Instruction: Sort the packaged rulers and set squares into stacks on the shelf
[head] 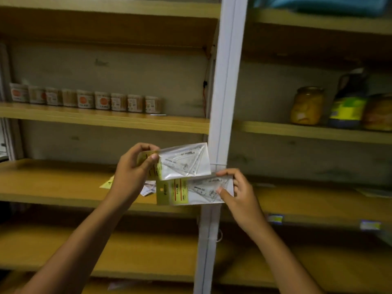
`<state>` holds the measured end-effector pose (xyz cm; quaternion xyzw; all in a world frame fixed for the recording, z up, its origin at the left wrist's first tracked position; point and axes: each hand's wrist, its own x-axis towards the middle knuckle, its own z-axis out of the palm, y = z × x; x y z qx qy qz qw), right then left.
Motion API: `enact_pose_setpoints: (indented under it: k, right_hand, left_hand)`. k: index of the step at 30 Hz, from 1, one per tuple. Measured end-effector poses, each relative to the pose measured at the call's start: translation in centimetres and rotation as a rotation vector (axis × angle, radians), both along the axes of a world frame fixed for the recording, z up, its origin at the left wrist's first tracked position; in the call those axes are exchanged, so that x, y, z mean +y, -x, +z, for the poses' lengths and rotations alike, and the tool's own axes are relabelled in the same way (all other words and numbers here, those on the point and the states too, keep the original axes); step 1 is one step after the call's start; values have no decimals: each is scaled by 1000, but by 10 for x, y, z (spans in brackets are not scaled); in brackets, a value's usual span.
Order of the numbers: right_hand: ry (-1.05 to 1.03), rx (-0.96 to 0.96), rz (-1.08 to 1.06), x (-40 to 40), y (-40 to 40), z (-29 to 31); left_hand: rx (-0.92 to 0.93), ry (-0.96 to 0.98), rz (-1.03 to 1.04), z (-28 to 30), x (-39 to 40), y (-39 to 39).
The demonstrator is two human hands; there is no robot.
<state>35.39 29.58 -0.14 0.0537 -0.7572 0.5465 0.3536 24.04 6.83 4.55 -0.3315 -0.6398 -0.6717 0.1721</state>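
A: Starting left of the white post (224, 102), what sits on the shelf (63, 183)?

B: Left of the post, behind the left hand, a few loose packets (148, 188) lie in a small heap on the wooden board, with one yellow header card (107, 183) sticking out. My guess is that this heap is the unsorted stock.

A: And the left hand (129, 172)?

B: Just left of the post, raised above the board, it pinches the upper set square packet (182, 161) by its yellow card end, thumb on the front, fingers curled behind. Holding it by the stiff card keeps the clear pouch flat and readable.

A: So the label faces the person?

B: Yes, the printed triangle shows through the plastic, probably so the kind can be checked before stacking.

A: What about right of that?

B: Directly in front of the post, the lower set square packet (191, 192) hangs just below the upper one, their edges overlapping. The right hand (239, 194) grips its clear end, thumb on front, fingers over the top edge.

A: Why side by side?

B: It looks like a comparison: both appear to be set squares, so they would belong in one stack. Neither packet touches the shelf yet.

A: Anything farther right of the post?

B: Jars (307, 106) stand on a higher board, well apart from the hands.
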Motion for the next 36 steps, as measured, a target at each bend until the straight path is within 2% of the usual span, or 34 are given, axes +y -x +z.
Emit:
enact_pose_setpoints:
  k: [7,14,21,25,29,32,36]
  right_hand:
    - [23,-38,-186,84,-91,5]
    - [49,-32,-332,173,-153,-3]
    - [59,-55,-421,271,-176,-12]
    - [32,-45,-478,341,-183,-8]
    - [8,-50,-535,408,-195,-5]
    - [20,-56,-580,452,-206,-7]
    - [54,-78,-606,506,-222,-16]
  left_hand:
    - [44,58,-118,9,101,-64]
    - [72,92,-236,4,223,-92]
    - [116,106,-329,-3,343,-98]
    - [50,80,-416,2,427,-97]
    - [61,50,-429,6,507,-97]
    - [103,96,-418,6,563,-98]
    - [62,141,-410,-5,627,-108]
